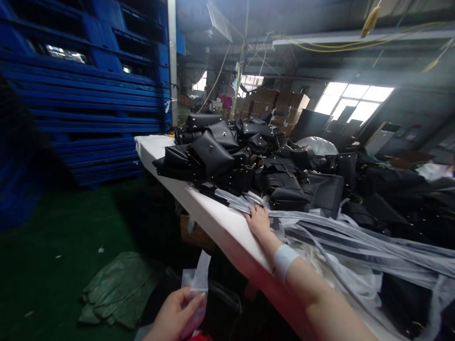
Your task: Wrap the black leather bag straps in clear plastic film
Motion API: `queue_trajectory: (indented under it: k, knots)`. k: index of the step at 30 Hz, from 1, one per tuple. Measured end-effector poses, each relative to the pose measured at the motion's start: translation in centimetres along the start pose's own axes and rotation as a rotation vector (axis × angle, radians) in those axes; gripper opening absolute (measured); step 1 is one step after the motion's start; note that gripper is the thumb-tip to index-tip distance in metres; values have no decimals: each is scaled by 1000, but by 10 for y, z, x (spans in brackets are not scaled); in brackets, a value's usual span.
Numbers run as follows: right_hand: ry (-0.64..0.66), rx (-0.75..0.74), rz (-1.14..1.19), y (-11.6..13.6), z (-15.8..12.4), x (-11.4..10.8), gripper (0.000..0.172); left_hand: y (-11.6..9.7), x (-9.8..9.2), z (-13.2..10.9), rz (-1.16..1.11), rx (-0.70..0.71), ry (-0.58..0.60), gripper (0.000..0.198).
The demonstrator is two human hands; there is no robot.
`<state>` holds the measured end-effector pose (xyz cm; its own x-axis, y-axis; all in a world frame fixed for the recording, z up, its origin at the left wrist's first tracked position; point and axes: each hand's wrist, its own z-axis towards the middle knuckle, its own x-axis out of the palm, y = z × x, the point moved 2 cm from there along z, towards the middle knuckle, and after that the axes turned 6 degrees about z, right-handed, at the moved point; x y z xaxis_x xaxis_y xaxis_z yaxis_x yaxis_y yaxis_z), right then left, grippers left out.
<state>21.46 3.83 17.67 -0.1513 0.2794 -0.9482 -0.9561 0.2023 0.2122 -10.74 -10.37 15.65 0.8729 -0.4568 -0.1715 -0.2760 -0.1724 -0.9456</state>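
Observation:
Low in the view, my left hand (176, 312) pinches a small translucent plastic sleeve (201, 274) between thumb and fingers, its upper flap sticking up. My right hand (259, 220) reaches forward to the table's near edge, fingers curled over a bundle of long black straps in clear plastic wrap (234, 201). More wrapped straps (341, 227) run from beside that hand toward the right. Just beyond it lies a heap of black handbags (213, 154) with small metal fittings. The undersides of my right fingers are hidden.
The table (227, 227) has a white cover. Stacked blue pallets (88, 99) stand at left beside a pale post (172, 61). A crumpled green sheet (117, 289) lies on the green floor. Cardboard boxes (280, 106) are stacked behind the bags. Yellow cords hang overhead.

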Motion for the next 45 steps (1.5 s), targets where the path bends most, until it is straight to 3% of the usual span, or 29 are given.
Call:
queue_trajectory:
  k: [3, 5, 7, 10, 11, 16, 19, 22, 25, 30, 34, 39, 45]
  knots:
    - [-42, -53, 109, 10, -35, -14, 55, -12, 7, 2, -47, 9, 11, 53]
    - [-45, -82, 362, 20, -68, -25, 47, -21, 13, 4, -55, 38, 27, 47]
    - [120, -59, 697, 35, -105, -31, 41, -28, 19, 4, -53, 69, 56, 42]
    - [561, 73, 1184, 63, -158, -28, 46, -33, 28, 1, 18, 114, 104, 35]
    - [649, 135, 1330, 71, -171, -25, 46, -33, 30, -1, 74, 140, 125, 33]
    - [730, 522, 1786, 91, -203, -11, 46, -30, 40, -12, 351, 262, 207, 25]
    - [651, 551, 1773, 87, -206, -10, 39, -32, 38, -17, 450, 290, 171, 31]
    - [577, 397, 1587, 81, -208, -16, 35, -39, 33, -18, 474, 303, 53, 32]
    - [607, 258, 1449, 81, -215, -22, 31, -44, 32, -16, 423, 315, -29, 26]
    - [586, 167, 1330, 82, -228, -27, 23, -44, 41, -11, 283, 226, -80, 19]
    - [663, 80, 1306, 80, -232, -30, 22, -46, 45, -10, 243, 180, -94, 21]
    - [688, 65, 1337, 78, -235, -31, 24, -50, 45, -11, 107, 101, -112, 19]
    - [674, 45, 1269, 78, -237, -29, 19, -52, 42, -10, 15, 147, -145, 22]
